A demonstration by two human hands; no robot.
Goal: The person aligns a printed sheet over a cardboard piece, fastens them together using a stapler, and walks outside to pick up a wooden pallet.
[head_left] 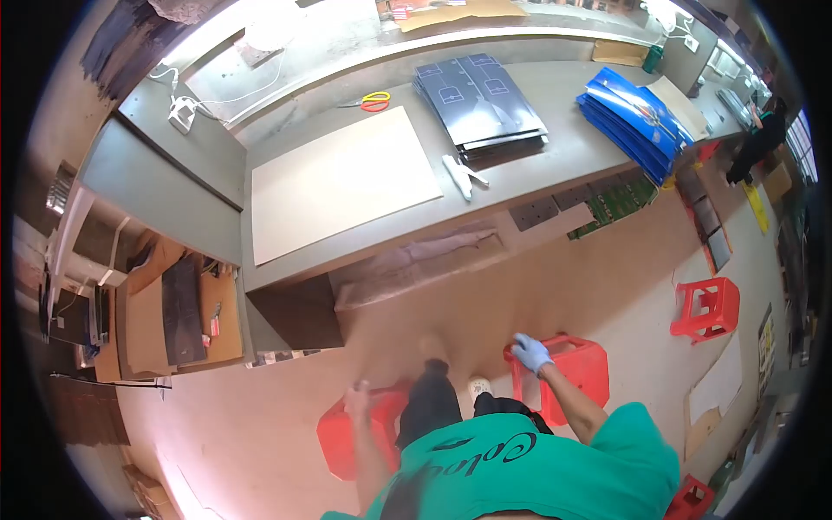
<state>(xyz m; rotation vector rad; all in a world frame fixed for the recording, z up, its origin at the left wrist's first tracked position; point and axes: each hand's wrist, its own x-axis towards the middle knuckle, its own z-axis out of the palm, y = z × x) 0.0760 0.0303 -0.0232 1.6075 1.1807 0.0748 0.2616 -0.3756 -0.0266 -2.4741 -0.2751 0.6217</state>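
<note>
My left hand is blurred, and its fingers do not show clearly. It appears over the upper edge of a red plastic stool; contact cannot be made out. On the other side, my right hand wears a light blue glove, its fingers loosely bent with the thumb apart. A second red stool lies under and beside that hand, and I see nothing held. Between the stools are my legs in dark trousers and a light shoe.
On the grey workbench lie a cream board, scissors, a white-handled tool, a stack of dark printed sheets and blue printed sheets. Another red stool stands right. A person is far right.
</note>
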